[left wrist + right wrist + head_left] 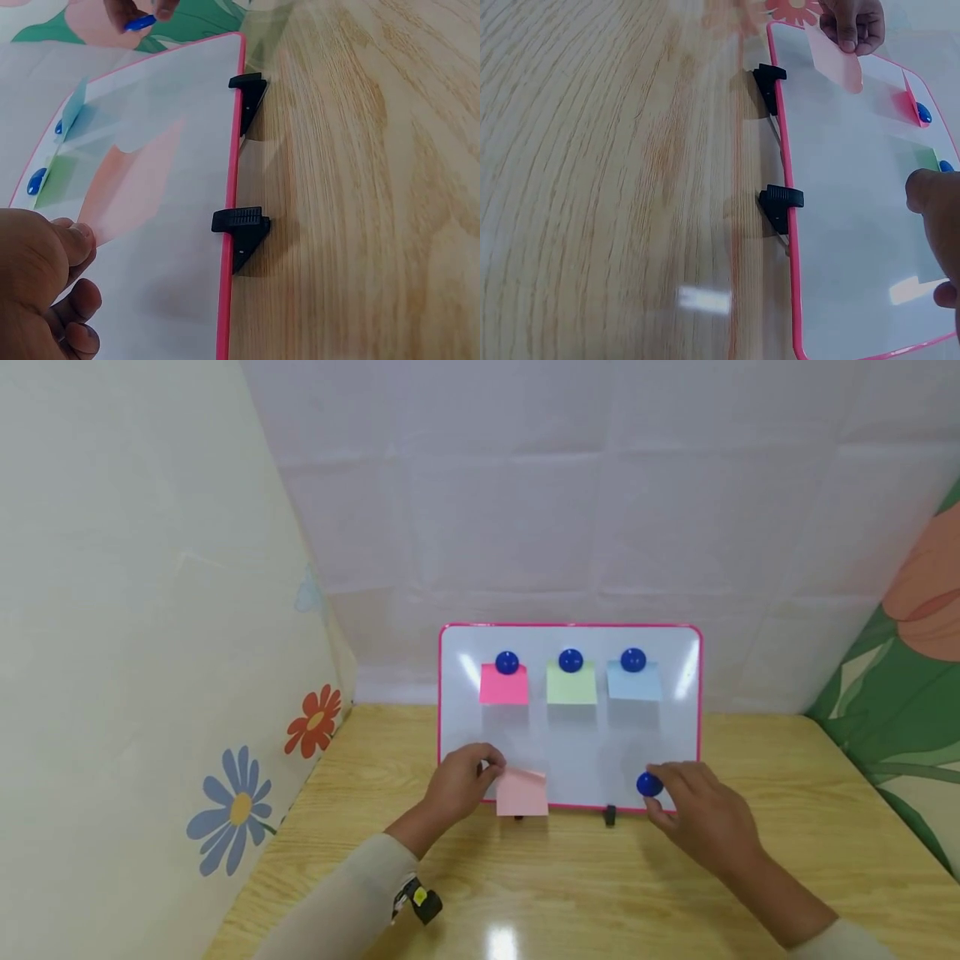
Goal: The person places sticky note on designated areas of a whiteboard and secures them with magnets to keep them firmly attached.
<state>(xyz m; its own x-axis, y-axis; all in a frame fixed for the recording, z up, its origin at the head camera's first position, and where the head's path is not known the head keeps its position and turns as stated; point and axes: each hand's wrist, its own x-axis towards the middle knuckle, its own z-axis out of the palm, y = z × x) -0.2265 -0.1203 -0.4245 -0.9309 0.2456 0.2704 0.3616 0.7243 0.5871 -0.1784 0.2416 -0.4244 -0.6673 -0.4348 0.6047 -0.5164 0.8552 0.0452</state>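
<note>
My left hand (463, 783) pinches a pale pink sticky note (522, 792) by its upper left corner, in front of the lower left of a pink-framed whiteboard (577, 743). Between thumb and fingers, my right hand (708, 810) holds a round blue magnet (649, 784) near the board's lower right corner. Along the upper board hang a hot pink note (503, 687), a green note (572, 687) and a light blue note (634, 686), each under a blue magnet. In the right wrist view, the right hand's magnet is hidden.
Two black clip feet (241, 225) grip the board's lower edge and stand on the wooden table (570, 893). Behind the board hangs a pale cloth (570, 527). Flower-patterned walls (240, 810) border both sides. A small black device (420, 897) sits on the left wrist.
</note>
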